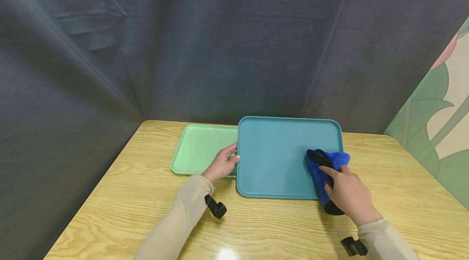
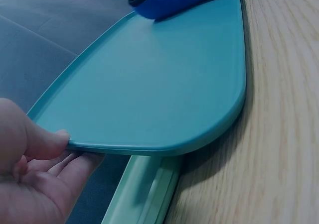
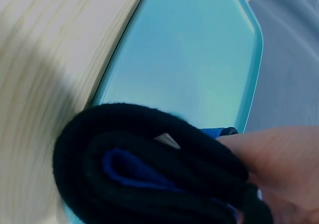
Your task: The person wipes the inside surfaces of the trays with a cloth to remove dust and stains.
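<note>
My left hand (image 1: 222, 164) pinches the left rim of a blue tray (image 1: 275, 158), thumb on top and fingers beneath. In the left wrist view that end of the blue tray (image 2: 144, 84) sits raised over a light green tray (image 1: 203, 146), hiding its right end. My right hand (image 1: 349, 192) grips a folded blue cloth (image 1: 318, 174) with black trim over the blue tray's right side. The right wrist view shows the cloth's thick black rolled edge (image 3: 119, 119) and a small white tag; part of the right hand's fingers is hidden there.
Both trays are on a light wood-grain table (image 1: 121, 195). A dark curtain (image 1: 234, 48) hangs behind and to the left. At the right is a wall with a leaf pattern (image 1: 439, 129).
</note>
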A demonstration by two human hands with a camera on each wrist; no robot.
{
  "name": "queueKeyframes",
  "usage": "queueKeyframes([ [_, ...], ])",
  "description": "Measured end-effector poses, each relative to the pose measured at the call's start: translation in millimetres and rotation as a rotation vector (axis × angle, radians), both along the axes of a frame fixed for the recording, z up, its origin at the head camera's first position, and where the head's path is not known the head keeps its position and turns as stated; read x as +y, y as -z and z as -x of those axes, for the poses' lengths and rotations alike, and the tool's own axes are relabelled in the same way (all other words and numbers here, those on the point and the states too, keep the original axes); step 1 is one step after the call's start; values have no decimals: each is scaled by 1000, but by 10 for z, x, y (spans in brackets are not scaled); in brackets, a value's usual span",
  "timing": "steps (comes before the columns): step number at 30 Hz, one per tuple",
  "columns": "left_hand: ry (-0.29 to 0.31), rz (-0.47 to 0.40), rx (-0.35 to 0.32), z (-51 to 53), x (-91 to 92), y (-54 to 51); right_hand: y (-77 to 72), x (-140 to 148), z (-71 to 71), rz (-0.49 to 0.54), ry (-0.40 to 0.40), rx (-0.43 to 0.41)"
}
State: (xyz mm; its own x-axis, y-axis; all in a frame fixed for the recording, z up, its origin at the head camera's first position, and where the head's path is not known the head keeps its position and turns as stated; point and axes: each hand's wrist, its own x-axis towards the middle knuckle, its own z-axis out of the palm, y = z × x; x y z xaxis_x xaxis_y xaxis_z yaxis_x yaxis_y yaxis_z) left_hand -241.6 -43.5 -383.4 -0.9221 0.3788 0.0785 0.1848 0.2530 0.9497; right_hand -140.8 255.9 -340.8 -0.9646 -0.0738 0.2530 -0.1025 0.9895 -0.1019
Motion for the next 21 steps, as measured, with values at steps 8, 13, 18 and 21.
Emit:
queueKeyframes([
  [8,-9,-7,6,-15,3,-4,8,104,-32,2,27,-51],
  [13,-8,0,7,-28,2,-13,31,-26,-46,4,-18,-27],
  [18,-7,8,16,-31,3,-19,21,-271,-55,-19,-91,41],
  [21,-6,10,20,-32,6,-23,9,-453,-56,-30,-127,70],
])
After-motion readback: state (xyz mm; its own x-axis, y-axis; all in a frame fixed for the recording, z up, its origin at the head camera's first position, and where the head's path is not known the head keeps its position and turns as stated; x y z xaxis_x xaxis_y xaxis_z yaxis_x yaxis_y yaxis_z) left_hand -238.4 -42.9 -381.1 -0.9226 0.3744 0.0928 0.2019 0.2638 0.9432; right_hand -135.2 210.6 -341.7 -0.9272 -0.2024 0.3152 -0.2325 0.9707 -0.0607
